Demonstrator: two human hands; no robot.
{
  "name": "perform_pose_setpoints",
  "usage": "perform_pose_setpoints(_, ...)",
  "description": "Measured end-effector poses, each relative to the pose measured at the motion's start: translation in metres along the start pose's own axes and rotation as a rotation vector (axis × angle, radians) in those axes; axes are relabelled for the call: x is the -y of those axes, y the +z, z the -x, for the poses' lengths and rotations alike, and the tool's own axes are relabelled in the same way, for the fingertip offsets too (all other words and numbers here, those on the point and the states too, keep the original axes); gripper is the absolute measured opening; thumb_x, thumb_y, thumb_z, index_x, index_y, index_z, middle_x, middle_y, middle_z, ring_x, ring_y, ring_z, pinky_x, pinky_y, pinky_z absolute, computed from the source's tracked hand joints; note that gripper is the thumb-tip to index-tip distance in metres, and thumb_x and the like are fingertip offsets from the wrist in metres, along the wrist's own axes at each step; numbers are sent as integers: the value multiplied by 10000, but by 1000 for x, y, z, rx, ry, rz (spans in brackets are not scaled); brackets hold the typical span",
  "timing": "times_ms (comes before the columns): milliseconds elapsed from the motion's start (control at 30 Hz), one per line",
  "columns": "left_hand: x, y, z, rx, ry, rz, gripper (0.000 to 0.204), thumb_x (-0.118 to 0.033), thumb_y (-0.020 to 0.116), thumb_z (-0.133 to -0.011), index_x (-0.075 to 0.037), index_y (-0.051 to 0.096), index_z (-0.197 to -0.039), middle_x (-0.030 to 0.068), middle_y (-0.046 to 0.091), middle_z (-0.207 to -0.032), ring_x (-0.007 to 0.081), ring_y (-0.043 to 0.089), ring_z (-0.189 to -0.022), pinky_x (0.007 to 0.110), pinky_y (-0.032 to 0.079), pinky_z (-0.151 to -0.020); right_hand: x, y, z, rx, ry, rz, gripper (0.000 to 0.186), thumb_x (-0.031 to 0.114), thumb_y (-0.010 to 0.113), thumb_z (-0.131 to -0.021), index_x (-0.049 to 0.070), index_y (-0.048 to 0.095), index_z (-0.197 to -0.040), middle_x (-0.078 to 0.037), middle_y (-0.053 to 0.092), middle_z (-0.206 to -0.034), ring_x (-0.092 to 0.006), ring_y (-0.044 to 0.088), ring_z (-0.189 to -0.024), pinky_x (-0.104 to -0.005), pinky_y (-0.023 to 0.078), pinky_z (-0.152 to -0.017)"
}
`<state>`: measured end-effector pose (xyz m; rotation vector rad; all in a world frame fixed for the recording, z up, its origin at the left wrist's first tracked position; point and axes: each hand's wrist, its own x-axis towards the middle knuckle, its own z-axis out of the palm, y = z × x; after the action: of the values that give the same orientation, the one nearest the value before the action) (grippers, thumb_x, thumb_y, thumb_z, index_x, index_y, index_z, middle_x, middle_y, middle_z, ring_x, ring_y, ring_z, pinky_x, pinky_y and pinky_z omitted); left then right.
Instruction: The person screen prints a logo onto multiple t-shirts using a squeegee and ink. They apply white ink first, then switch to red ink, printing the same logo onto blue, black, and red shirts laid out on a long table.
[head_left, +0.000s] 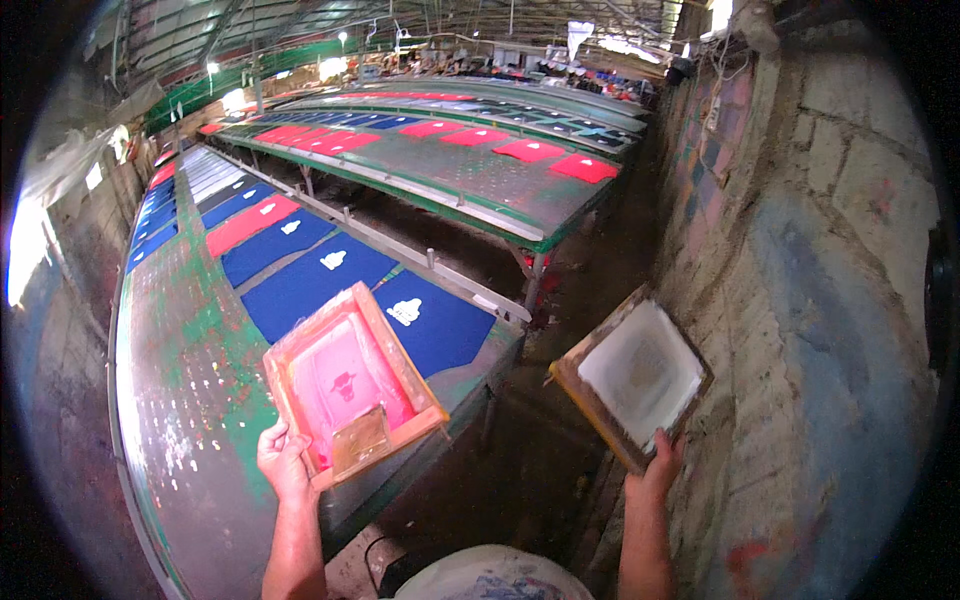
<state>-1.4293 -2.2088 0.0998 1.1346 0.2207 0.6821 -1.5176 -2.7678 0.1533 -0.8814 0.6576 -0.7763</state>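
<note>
My left hand (pixel 284 462) is closed on the lower left corner of a wooden screen printing frame (pixel 410 432). Its mesh is stained pink and carries a small dark animal-head design; a brown squeegee (pixel 360 442) rests inside along the near edge. The frame is held tilted over the near end of the long table. In my right hand (pixel 658 470) is a second screen printing frame (pixel 640 372), gripped at its bottom corner beside the wall. That one has a whitish mesh with a grey patch in the middle. Blue fabric pieces (pixel 455 335) with white prints lie just beyond the left frame.
The long green-grey table (pixel 215 400) runs away to the left, bearing blue, red and pale fabric pieces. Across a narrow gap stands another long table (pixel 450 180) with red pieces (pixel 584 167). A rough block wall (pixel 800 330) borders the dark aisle on the right.
</note>
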Motion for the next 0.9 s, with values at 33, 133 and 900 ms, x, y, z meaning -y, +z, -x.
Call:
perform_pose_setpoints(33,12,27,8,-59,6,-28,434,206,680,-824,35,658,-1223,146,778,-1160,216,780,-1003,345,655,-894,2,14,-37,-8,9,-16,943,175,784,-997,178,290,-1800,-171,396,-1791,-431,488,-1550,-651,467,-1238)
perform_pose_setpoints(133,41,93,13,-128,-19,32,398,186,681,-844,34,654,-1210,131,779,-1133,196,768,-938,329,643,-855,5,52,-123,-62,-3,-28,973,186,794,-985,164,271,-1805,-176,354,-1815,-442,448,-1586,-671,465,-1242)
perform_pose_setpoints(900,220,458,-71,-378,82,17,434,254,712,-813,-22,668,-1145,84,755,-1105,181,749,-964,324,647,-823,-46,337,-576,414,121,56,825,141,705,-1018,134,357,-1765,-191,503,-1684,-422,564,-1477,-620,512,-1207)
